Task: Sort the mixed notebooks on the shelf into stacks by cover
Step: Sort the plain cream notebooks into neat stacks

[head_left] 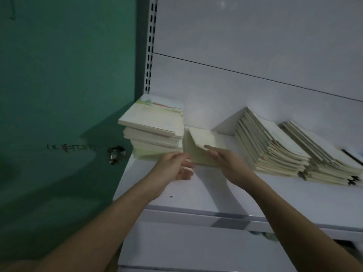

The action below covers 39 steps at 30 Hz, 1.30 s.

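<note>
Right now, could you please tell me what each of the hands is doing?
Left hand: open, holding nothing.
Right hand: open, fingers flat on the middle notebook.

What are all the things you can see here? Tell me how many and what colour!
Left stack: one, cream notebooks, top cover with a green and red picture, shelf's left end.
Middle notebooks: a few, cream, between the stacks, top one tilted.
Leaning stacks: two, cream, right side.
Shelf: one, white.
Door: one, green.
Lock: one, silver, on the door.
Left hand: one, fingers relaxed, beside the middle notebooks.
Right hand: one, fingers straight on the tilted notebook.
</note>
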Each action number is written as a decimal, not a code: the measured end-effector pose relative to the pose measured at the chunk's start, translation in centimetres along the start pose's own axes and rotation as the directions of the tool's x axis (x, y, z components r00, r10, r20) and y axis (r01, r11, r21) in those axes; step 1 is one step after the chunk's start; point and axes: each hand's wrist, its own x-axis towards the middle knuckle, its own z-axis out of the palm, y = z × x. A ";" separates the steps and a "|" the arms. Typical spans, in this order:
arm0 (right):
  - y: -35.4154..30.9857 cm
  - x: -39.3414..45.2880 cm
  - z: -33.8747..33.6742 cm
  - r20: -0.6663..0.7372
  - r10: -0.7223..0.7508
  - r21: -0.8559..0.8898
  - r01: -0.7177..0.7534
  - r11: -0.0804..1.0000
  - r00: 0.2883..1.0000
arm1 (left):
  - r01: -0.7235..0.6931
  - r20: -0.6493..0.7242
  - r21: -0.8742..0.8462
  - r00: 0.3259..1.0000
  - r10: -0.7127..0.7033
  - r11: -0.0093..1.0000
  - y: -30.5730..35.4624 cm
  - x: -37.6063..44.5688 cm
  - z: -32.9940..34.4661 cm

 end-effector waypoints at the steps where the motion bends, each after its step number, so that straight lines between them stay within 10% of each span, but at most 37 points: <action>1: -0.4 -0.9 -0.7 -0.064 -0.013 0.047 0.016 0.999 0.998 | 0.102 0.096 -0.155 0.992 -0.087 0.983 0.4 0.2 0.5; 4: -1.5 -4.2 -2.1 -0.092 -0.099 -0.022 0.097 0.995 0.991 | 0.297 0.365 -0.389 0.919 -0.150 0.872 1.3 1.3 1.9; 9: -0.5 -7.0 -2.5 -0.064 -0.125 -0.112 0.118 0.987 0.990 | 0.286 0.294 -0.305 0.935 -0.195 0.909 3.1 1.7 5.1; 16: 3.8 -4.9 -2.4 -0.492 0.113 -0.014 -0.138 0.990 0.863 | -0.221 -0.001 0.090 0.975 0.223 0.971 8.1 1.9 5.1; 26: 2.7 2.7 2.0 0.084 -0.116 -0.369 0.139 0.919 0.990 | -0.213 -0.243 0.086 0.943 0.228 0.973 10.3 0.5 0.8; 39: 1.8 3.1 -6.0 -0.534 -0.034 0.139 0.127 0.982 0.845 | -0.114 -0.423 0.107 0.894 0.150 0.988 8.2 -3.6 2.2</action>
